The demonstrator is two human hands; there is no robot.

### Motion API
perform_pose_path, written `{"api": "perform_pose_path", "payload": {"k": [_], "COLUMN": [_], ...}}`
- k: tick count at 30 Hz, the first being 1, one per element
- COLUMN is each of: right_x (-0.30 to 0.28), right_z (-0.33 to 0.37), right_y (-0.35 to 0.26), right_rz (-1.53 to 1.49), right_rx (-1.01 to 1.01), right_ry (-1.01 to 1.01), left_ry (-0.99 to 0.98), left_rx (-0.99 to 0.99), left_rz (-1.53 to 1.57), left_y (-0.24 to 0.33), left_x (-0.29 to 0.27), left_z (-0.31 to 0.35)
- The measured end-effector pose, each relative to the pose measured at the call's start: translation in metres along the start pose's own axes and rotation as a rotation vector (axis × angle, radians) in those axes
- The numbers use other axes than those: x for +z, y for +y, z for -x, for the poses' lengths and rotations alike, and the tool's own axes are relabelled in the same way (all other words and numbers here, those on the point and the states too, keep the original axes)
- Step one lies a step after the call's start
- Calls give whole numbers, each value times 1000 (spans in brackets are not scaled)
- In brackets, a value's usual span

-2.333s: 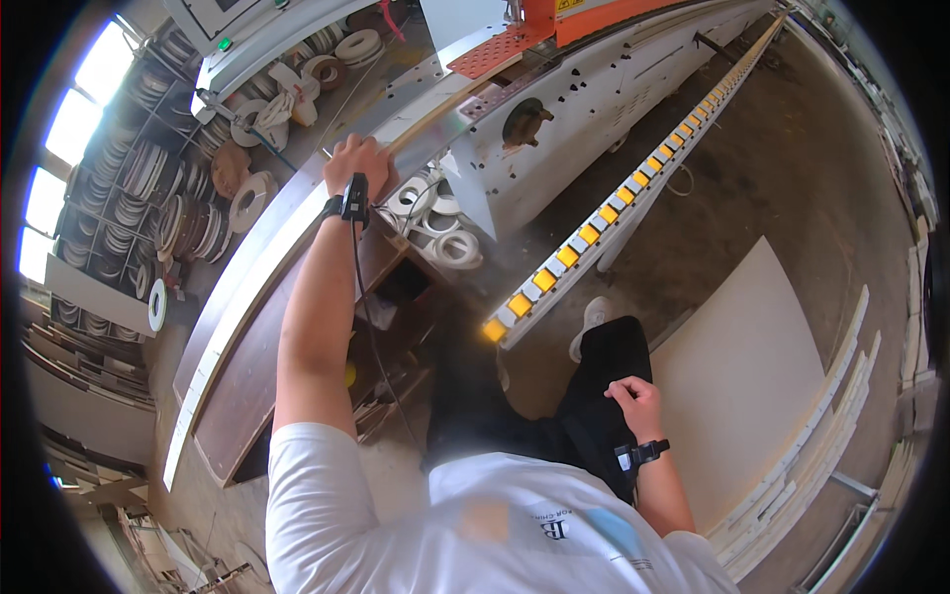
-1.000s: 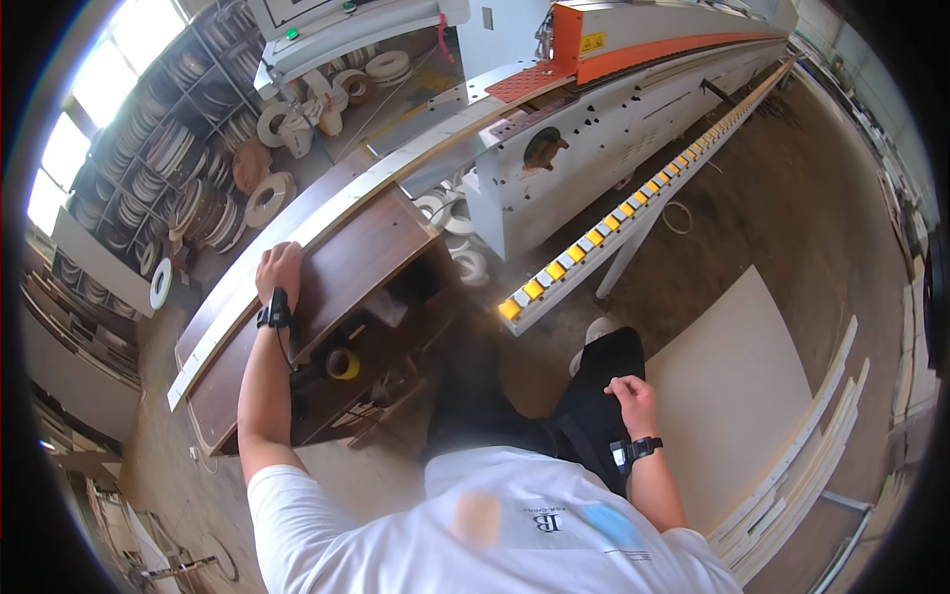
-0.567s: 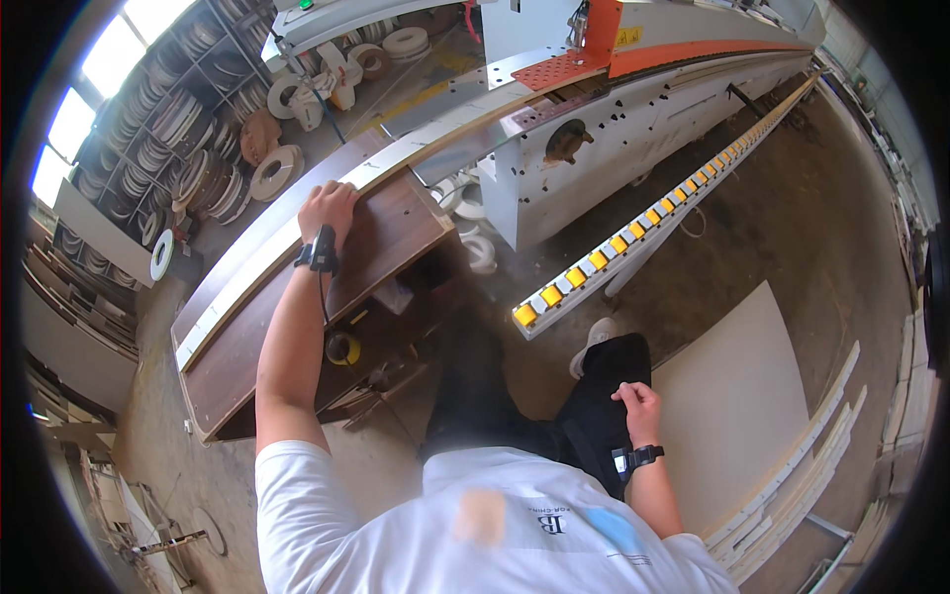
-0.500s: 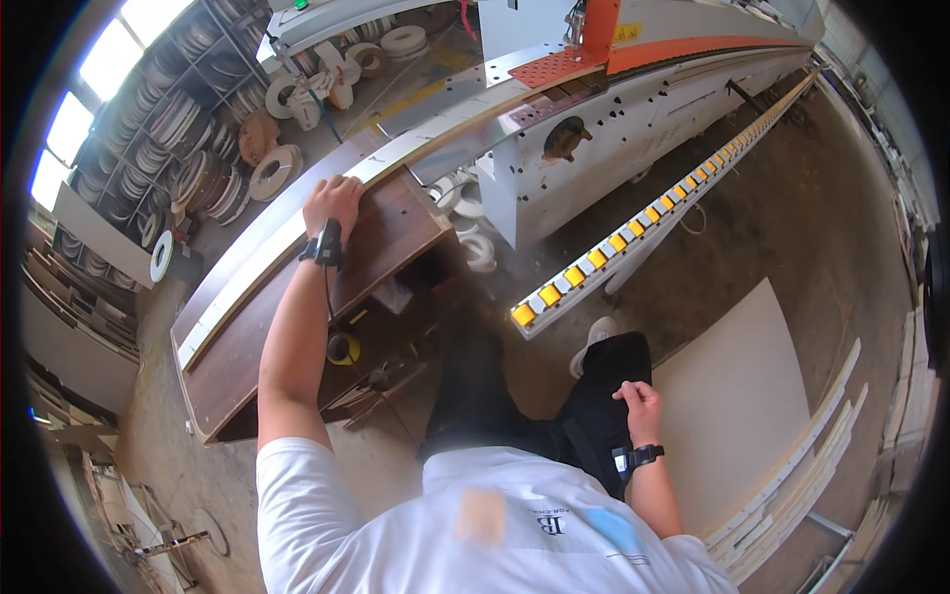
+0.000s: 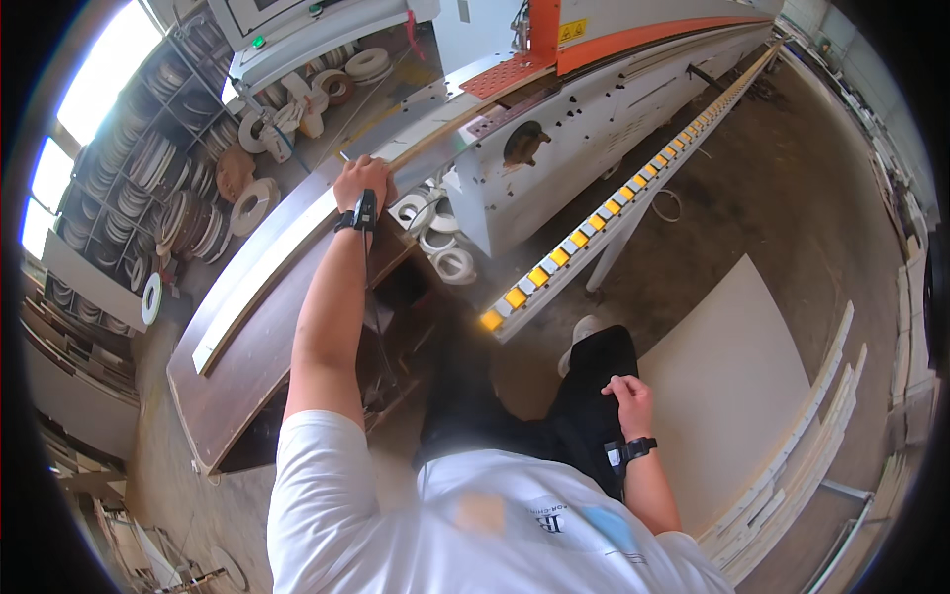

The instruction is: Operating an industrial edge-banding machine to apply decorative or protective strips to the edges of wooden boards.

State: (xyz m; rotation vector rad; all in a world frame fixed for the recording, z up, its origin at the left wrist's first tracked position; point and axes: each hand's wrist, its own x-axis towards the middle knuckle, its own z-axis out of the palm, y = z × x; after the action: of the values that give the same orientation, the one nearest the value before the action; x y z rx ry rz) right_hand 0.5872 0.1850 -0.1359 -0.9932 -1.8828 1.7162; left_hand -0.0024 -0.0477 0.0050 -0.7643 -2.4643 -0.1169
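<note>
**Feeding a long strip into the edge bander: barely started**

Workshop floor is dusty concrete, with racks of edging rolls (image 5: 168,188) off to the far left of my left hand and the big white-and-orange edge bander (image 5: 594,89) running away in front of it.

Left hand (image 5: 364,183) is stretched out with the fingers curled over the top of a long pale strip (image 5: 267,267), near its front end. That strip lies along the dark brown panel (image 5: 247,346) on the bench, trailing back below and to the left of my hand. Its front end reaches the machine's infeed just beyond my knuckles.

Right hand (image 5: 627,393) grips nothing, just resting loosely curled on my thigh.

Progress-wise, I'd say almost the whole strip is outside the machine, so nearly all the feeding is left. Roller track (image 5: 633,198) with yellow blocks sits to the right, nothing on it.
</note>
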Motion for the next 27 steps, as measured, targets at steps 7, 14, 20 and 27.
{"api": "perform_pose_path", "payload": {"k": [7, 14, 20, 27], "right_x": [-2, -8, -5, 6], "right_z": [11, 8, 1, -7], "right_y": [-5, 11, 9, 6], "right_rz": [-50, -155, -137, -100], "right_rx": [9, -13, 10, 16], "right_ry": [15, 40, -24, -62], "left_ry": [147, 82, -2, 50], "left_rx": [217, 128, -114, 86], "left_rz": [179, -21, -126, -237], "left_y": [-11, -103, -193, -212], "left_x": [6, -50, -105, -105], "left_z": [4, 96, 192, 195]}}
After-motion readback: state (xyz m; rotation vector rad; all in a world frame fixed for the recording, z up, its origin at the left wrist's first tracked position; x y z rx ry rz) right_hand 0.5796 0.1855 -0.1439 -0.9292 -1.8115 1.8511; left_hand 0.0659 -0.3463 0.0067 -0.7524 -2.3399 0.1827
